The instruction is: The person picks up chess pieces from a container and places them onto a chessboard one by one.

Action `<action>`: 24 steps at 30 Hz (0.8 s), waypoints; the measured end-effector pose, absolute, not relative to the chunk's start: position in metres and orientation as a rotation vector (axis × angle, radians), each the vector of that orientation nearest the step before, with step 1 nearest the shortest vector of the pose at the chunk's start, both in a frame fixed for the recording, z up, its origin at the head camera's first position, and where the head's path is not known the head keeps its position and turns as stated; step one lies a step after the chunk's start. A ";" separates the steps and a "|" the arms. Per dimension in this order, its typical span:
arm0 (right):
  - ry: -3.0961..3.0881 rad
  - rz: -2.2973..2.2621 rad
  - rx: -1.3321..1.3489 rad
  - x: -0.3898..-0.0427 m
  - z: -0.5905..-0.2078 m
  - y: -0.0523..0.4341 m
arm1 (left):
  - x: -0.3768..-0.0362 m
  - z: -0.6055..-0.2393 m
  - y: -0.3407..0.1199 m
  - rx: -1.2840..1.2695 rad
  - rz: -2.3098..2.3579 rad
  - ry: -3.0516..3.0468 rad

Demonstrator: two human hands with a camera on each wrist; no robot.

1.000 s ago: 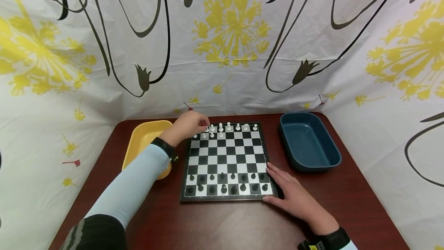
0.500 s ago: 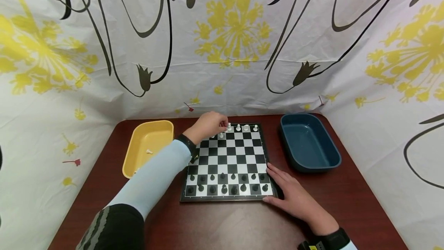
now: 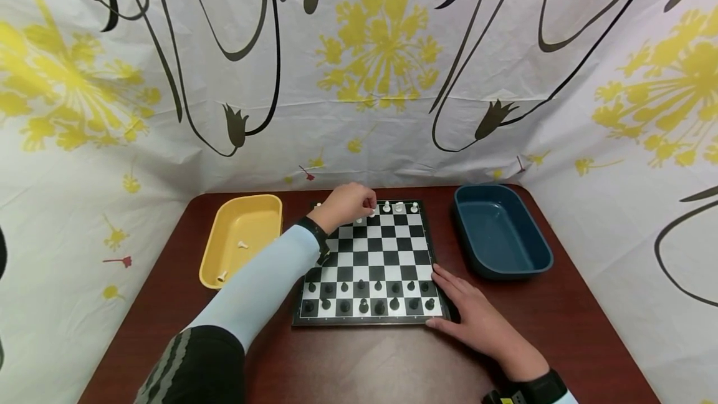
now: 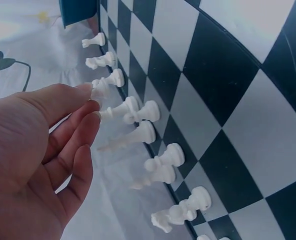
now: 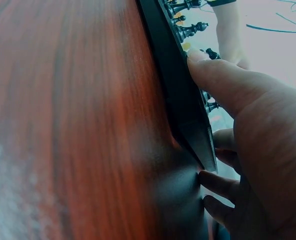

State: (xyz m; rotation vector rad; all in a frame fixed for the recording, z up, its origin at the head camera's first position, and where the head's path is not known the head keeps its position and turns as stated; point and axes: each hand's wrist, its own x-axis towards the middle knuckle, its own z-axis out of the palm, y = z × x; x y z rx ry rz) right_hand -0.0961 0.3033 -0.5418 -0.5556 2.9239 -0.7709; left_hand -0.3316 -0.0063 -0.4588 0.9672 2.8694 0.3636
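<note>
Behind the hands hangs a flowered curtain, and under them is a dark red table (image 3: 364,360). My judgement: white pieces are being cleared from the chessboard (image 3: 387,254). The left hand (image 3: 348,204) pinches a white piece (image 4: 119,108) at the far row; next it needs a clean lift. The right hand (image 3: 477,317), fingers spread, presses the board's near corner. Left of the left hand, the yellow tray (image 3: 224,239) holds two white pieces (image 3: 242,244); the blue tray (image 3: 499,235) beyond the right hand looks empty.
</note>
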 end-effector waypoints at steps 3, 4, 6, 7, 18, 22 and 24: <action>2.926 -0.769 -0.554 -0.096 -0.542 0.304 | -0.332 -0.462 -0.004 0.963 0.352 2.856; 2.927 -0.767 -0.555 -0.096 -0.542 0.304 | -0.332 -0.462 -0.003 0.962 0.352 2.852; 2.929 -0.764 -0.557 -0.096 -0.542 0.304 | -0.330 -0.463 -0.002 0.967 0.344 2.848; 2.929 -0.764 -0.557 -0.096 -0.543 0.304 | -0.330 -0.464 -0.001 0.963 0.338 2.845; 2.932 -0.769 -0.560 -0.096 -0.541 0.304 | -0.332 -0.472 0.003 0.948 0.258 2.844; 2.928 -0.770 -0.558 -0.096 -0.542 0.304 | -0.332 -0.473 0.003 0.958 0.254 2.849; 2.926 -0.771 -0.557 -0.096 -0.542 0.304 | -0.331 -0.474 0.003 0.955 0.249 2.852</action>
